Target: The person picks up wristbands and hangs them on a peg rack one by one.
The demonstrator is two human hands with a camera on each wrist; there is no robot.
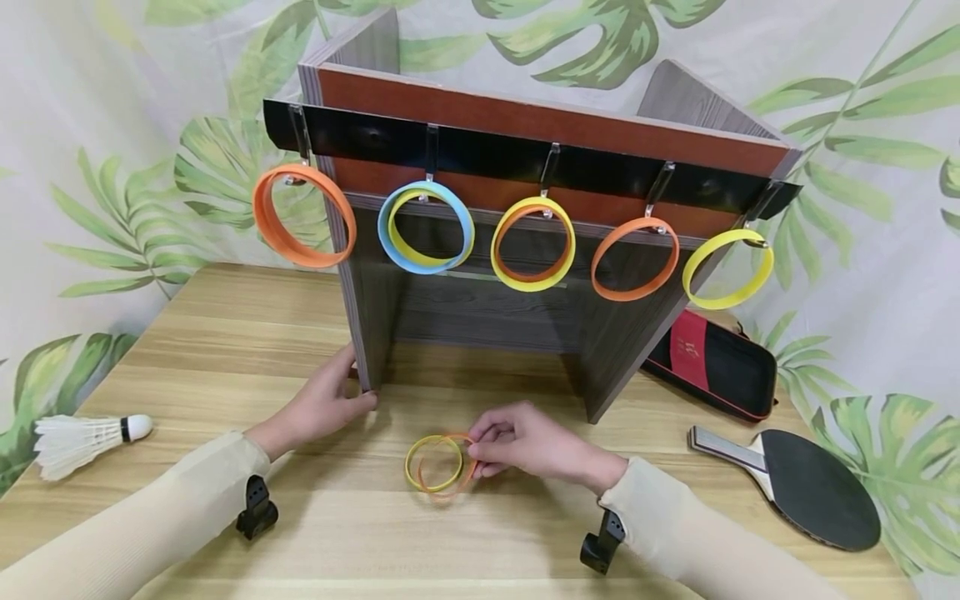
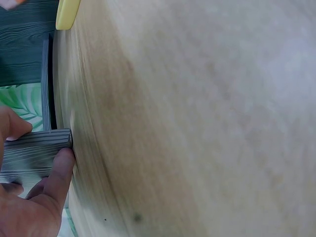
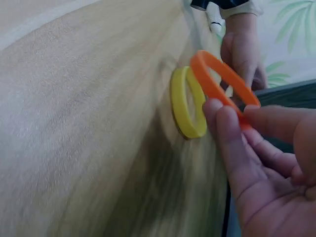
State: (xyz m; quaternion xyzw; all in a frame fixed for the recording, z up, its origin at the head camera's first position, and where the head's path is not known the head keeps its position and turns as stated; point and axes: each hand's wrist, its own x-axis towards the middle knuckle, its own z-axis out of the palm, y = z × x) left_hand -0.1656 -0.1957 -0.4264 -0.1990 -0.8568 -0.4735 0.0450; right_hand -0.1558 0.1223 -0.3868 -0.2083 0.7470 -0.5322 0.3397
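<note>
My left hand [image 1: 318,408] grips the lower front edge of the grey wood-grain side panel [image 1: 372,317] of an upright stand, with thumb and fingers on opposite faces in the left wrist view. My right hand [image 1: 528,443] pinches an orange silicone wristband [image 3: 207,83] between thumb and fingertips. The band is tilted and held just above the table. Close by, a yellow wristband [image 3: 181,106] lies on the wooden table [image 1: 360,533]; in the head view the orange one partly overlaps it.
Across the stand's front, a black strip [image 1: 491,154] carries several hooks with orange, blue and yellow bands [image 1: 426,268] hanging from them. A shuttlecock [image 1: 82,442] lies at the left. A paddle [image 1: 817,487] and a black-and-red case [image 1: 731,367] lie at the right.
</note>
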